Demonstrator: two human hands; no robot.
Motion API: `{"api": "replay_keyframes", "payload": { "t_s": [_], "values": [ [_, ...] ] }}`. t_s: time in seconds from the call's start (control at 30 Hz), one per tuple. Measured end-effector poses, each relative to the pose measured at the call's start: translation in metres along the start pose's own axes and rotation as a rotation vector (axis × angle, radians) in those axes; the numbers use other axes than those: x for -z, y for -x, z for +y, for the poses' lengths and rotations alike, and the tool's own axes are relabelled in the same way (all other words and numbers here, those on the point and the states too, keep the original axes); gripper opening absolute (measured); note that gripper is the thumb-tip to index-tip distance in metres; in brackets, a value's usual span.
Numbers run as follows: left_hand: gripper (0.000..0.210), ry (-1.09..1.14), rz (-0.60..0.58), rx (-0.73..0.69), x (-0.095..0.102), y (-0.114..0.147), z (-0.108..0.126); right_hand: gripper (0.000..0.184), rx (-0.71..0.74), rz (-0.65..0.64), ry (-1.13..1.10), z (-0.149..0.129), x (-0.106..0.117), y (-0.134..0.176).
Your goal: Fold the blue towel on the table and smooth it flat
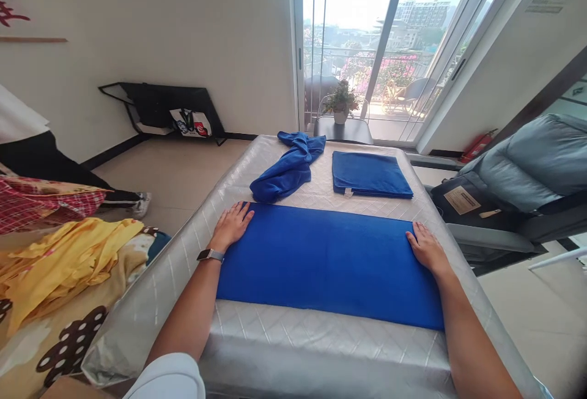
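Note:
A blue cloth (pixel 328 258), folded into a long flat rectangle, lies across the padded white surface in front of me. My left hand (pixel 232 225) rests flat on its far left corner, fingers stretched out; a watch (pixel 210 255) is on that wrist. At the far right corner, my right hand (pixel 426 245) lies with fingers extended over the cloth's edge. Beyond it sits a neatly folded blue cloth (pixel 371 174) with a small white tag at its near edge. To the left of that one is a crumpled blue cloth (pixel 293 167).
The quilted white table or mattress top (pixel 321 338) fills the middle. Yellow fabric (pixel 77 252) is heaped at the left, near a person's leg (pixel 68 170). A grey armchair (pixel 518 167) stands close on the right. A potted plant (pixel 340 106) is by the glass door.

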State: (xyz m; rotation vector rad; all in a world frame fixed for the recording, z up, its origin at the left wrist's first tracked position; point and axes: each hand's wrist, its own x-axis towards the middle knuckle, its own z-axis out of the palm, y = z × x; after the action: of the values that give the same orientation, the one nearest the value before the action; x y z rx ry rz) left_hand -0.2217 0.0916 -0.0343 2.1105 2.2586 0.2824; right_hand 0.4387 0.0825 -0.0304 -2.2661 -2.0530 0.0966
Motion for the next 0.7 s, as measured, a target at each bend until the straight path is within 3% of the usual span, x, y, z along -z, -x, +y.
{"api": "replay_keyframes", "payload": {
  "t_s": [0.3,0.47,0.6,0.7],
  "values": [
    [0.065,0.028,0.045,0.046,0.007,0.003,0.016,0.069,-0.019,0.022,-0.046,-0.012,0.010,0.005],
    [0.057,0.042,0.194,0.056,0.022,0.012,0.028,0.063,-0.021,0.099,-0.010,-0.025,0.023,0.014],
    [0.049,0.086,0.273,-0.013,0.041,0.013,0.057,0.058,0.120,0.152,-0.019,-0.065,0.039,0.025],
    [0.043,0.125,0.180,-0.213,0.044,0.010,0.109,0.056,0.296,0.111,-0.095,-0.122,0.045,0.030]
  ]
}}
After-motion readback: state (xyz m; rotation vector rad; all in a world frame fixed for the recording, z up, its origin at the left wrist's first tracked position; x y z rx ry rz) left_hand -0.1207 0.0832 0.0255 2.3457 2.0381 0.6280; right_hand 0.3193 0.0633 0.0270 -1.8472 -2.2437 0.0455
